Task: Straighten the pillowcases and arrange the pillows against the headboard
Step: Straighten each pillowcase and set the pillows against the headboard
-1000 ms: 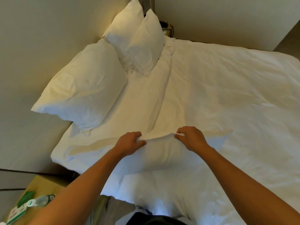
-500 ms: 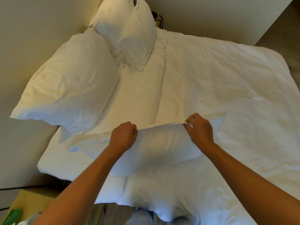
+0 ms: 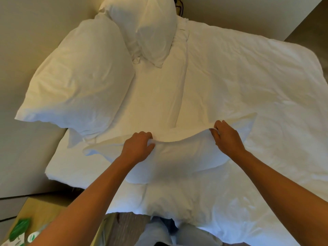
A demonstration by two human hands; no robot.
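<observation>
A white pillow [image 3: 179, 160] lies flat on the near part of the bed, in front of me. My left hand [image 3: 137, 148] pinches the far edge of its pillowcase at the left. My right hand [image 3: 228, 137] grips the same edge farther right. The edge sags between the two hands. A large white pillow [image 3: 79, 82] leans against the beige headboard [image 3: 26, 41] at the left. Two more white pillows [image 3: 154, 27] stand together at the far end of the headboard.
The white duvet [image 3: 248, 86] covers the bed, with its folded edge running down the middle. A wooden bedside table [image 3: 37, 217] at the lower left holds green and white packets [image 3: 19, 228]. My legs stand against the bed's near edge.
My hands have moved apart along the pillowcase edge, and the edge now dips between them. The view has shifted closer over the bed.
</observation>
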